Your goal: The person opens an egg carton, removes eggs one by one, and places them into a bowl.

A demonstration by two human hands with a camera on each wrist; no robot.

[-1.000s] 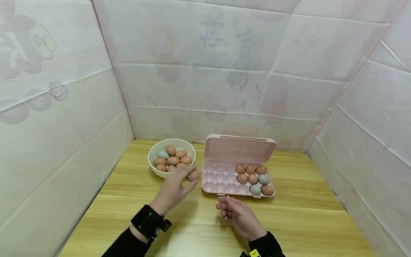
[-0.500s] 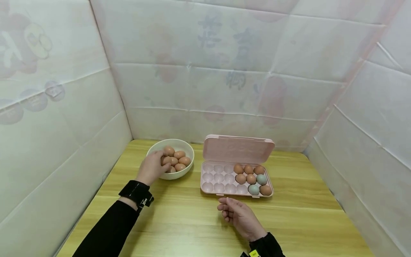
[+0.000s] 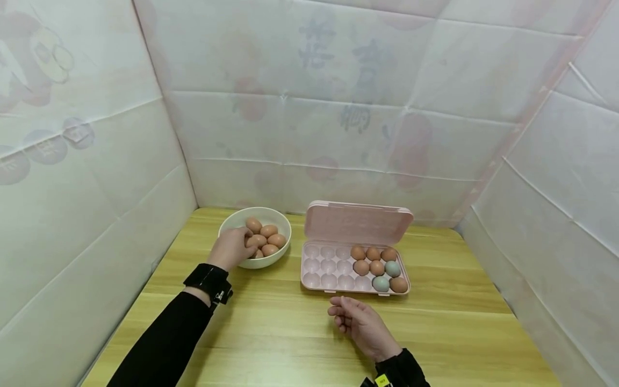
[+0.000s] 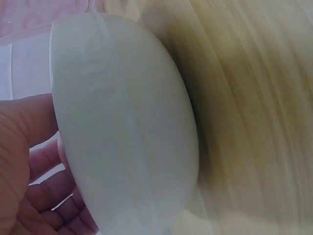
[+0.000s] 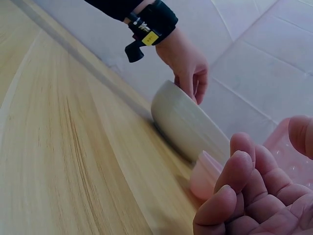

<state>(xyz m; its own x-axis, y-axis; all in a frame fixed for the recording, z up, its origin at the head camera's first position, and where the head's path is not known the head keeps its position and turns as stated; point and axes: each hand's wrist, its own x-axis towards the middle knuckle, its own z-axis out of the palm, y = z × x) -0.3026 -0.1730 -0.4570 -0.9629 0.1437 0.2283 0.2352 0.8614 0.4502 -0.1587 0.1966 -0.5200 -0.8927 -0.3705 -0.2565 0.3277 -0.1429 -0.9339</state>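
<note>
My left hand (image 3: 231, 247) reaches over the near-left rim of a cream bowl (image 3: 237, 262). Its thumb and forefinger lie on either side of a brown egg (image 3: 259, 241) and appear to pinch it; the other fingers are mostly hidden. In the left wrist view, the bowl's wall (image 4: 127, 122) covers the fingertips. Several more brown eggs (image 3: 276, 240) lie in the bowl. Loosely curled and holding nothing, my right hand (image 3: 362, 327) is just in front of a pink egg carton (image 3: 314, 291), apart from it.
The carton's lid (image 3: 358, 224) stands raised at the back. Several brown eggs (image 3: 361, 267) and two bluish eggs (image 3: 381, 284) fill its right-hand cups. A wooden table (image 3: 271, 333) carries everything, with pale sheet walls (image 3: 300, 134) behind and at both sides.
My left hand, holding a brown egg between bowl and carton a second ago, has moved left into the bowl and stayed there. The carton's eggs and my right hand look unchanged.
</note>
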